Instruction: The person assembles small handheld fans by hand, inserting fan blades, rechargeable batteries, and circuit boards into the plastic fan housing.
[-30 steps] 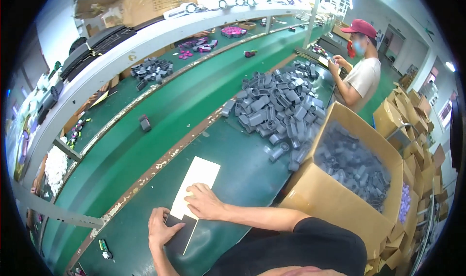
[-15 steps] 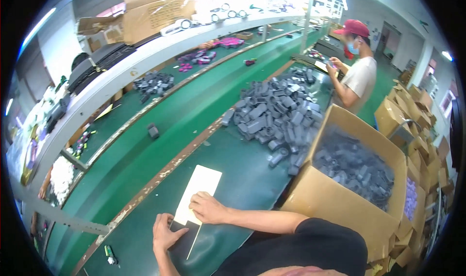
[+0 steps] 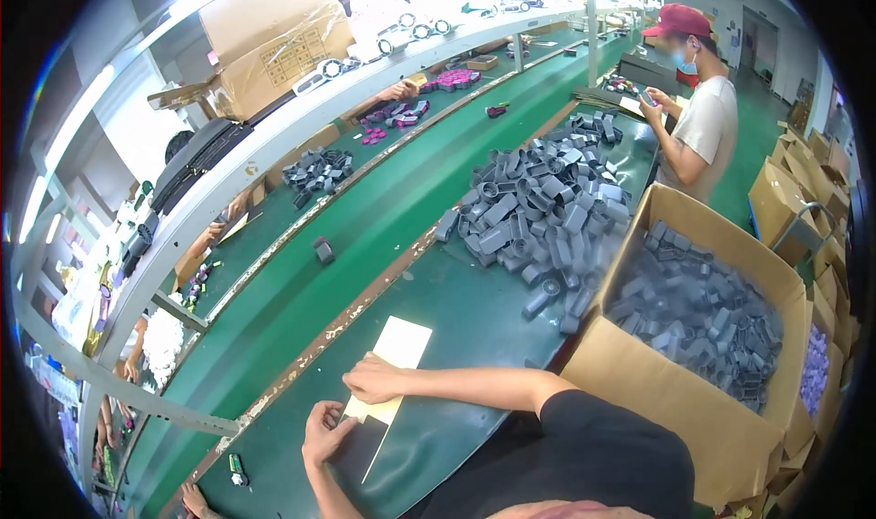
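A pale yellow sheet (image 3: 404,341) lies on the green work surface, over a dark flat board (image 3: 370,448) with a thin pale edge. My right hand (image 3: 374,379) rests across the sheet, its fingers bunched together at the left edge; whatever they pinch is hidden. At the sheet's lower left corner is my left hand (image 3: 326,434), fingers curled and thumb drawn close to them. Too little shows between those fingertips to name what they hold.
Grey plastic housings (image 3: 538,209) are heaped beyond the sheet; more fill a cardboard box (image 3: 630,373) at right. A green conveyor belt (image 3: 292,295) with one grey part runs left. A small green-black part (image 3: 238,471) lies near another person's hand (image 3: 196,499). A capped co-worker (image 3: 703,126) stands far right.
My right hand has slid to the sheet's left edge. My left thumb has drawn nearer its fingers. The view has shifted, and another person's hand now shows at lower left.
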`<state>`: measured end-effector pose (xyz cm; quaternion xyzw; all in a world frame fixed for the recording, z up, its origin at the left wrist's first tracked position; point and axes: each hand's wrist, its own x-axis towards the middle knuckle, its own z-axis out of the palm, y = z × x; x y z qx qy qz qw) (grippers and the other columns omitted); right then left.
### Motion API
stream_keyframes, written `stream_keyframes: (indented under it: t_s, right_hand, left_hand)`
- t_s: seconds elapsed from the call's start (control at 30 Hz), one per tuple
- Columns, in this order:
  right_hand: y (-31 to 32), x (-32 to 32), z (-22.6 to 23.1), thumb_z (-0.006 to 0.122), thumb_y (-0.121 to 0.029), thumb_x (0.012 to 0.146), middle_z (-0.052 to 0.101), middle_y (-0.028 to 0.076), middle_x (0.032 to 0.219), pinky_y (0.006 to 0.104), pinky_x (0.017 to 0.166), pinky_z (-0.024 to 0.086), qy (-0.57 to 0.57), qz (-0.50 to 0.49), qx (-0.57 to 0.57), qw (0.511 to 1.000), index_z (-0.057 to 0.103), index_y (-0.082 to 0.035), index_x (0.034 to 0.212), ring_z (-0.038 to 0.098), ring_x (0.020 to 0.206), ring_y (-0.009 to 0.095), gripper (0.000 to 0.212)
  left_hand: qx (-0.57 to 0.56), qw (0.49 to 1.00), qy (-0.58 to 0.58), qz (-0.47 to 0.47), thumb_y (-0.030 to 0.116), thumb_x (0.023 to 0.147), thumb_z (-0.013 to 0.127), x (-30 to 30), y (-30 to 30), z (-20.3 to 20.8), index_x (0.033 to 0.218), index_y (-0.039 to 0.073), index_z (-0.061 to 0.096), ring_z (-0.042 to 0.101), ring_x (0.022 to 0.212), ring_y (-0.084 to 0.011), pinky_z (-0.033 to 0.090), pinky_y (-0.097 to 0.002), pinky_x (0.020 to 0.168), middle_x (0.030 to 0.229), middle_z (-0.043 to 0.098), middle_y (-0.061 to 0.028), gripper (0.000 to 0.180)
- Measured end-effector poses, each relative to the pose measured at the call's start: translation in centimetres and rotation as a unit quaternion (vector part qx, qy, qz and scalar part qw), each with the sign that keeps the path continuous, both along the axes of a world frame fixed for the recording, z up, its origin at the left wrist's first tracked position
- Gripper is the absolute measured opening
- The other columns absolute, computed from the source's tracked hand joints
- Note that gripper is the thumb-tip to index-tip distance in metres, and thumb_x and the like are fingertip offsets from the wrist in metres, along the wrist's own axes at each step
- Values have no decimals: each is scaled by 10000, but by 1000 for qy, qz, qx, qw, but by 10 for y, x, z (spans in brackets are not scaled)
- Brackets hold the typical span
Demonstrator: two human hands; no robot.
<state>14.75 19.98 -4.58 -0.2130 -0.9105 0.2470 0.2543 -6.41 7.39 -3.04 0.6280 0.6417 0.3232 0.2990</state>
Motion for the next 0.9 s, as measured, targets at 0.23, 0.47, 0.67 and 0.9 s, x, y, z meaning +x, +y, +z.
stream_keyframes:
  t_s: [0.23,0.47,0.67,0.9]
  right_hand:
    - [14,0,-4,484,-253,1036,621,160,856,533,776,443,269,-51,59,960,609,-53,881,568,830,411,282]
    - [-8,-11,9,443,-338,1053,594,151,1069,463,915,429,351,-144,-1,925,625,-46,1211,555,1000,326,379]
    - [21,2,-22,302,-398,1091,607,154,1130,442,1003,419,444,-113,-115,881,653,-30,1158,562,1069,316,514]
    - [13,6,-9,318,-358,1120,590,135,1128,397,1029,453,405,-110,-230,878,649,13,1114,571,1107,267,498]
  left_hand:
    - [90,991,-43,92,207,937,768,21,30,7,1084,28,680,605,870,-131,523,-301,787,955,648,-38,248]
    - [248,954,-126,111,305,980,710,133,57,-20,1436,12,465,596,1214,-284,465,-403,1049,1333,597,-200,594]
    - [122,967,-198,108,362,916,748,189,42,27,1396,4,486,641,1190,-347,477,-422,1026,1248,647,-251,654]
    - [47,965,-250,56,265,929,737,184,-8,39,1570,-14,270,511,1377,-315,470,-453,1123,1488,479,-248,840]
